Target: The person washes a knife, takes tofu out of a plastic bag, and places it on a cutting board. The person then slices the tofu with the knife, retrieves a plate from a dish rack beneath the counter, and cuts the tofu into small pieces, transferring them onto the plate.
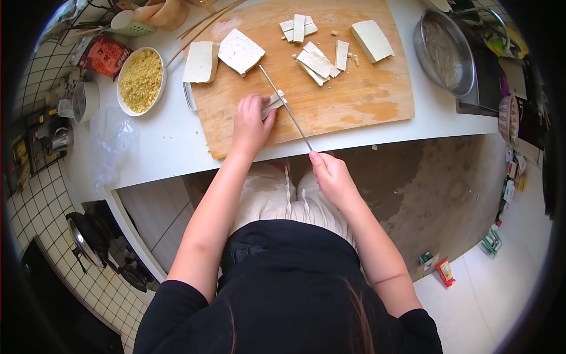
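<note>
My left hand [253, 123] presses a small piece of white tofu [273, 105] onto the wooden cutting board [354, 97], its fingers curled over the piece and partly hiding it. In my right hand [334, 179] is the handle of a knife [293, 117]. The blade is seen nearly edge-on, slanting up and left across the right end of that tofu piece. Beyond my hands, two larger tofu blocks [240, 52] lie at the board's left, with one more tofu block [372, 41] toward the right. Cut tofu slabs [318, 63] and stacked strips [298, 28] lie between them.
A white bowl of yellow crumbly food [140, 81] stands left of the board, near a red packet [102, 56] and a clear plastic bag [112, 141]. Chopsticks [203, 25] rest by the board's upper left. At right, a metal bowl [444, 52] sits near the counter's edge.
</note>
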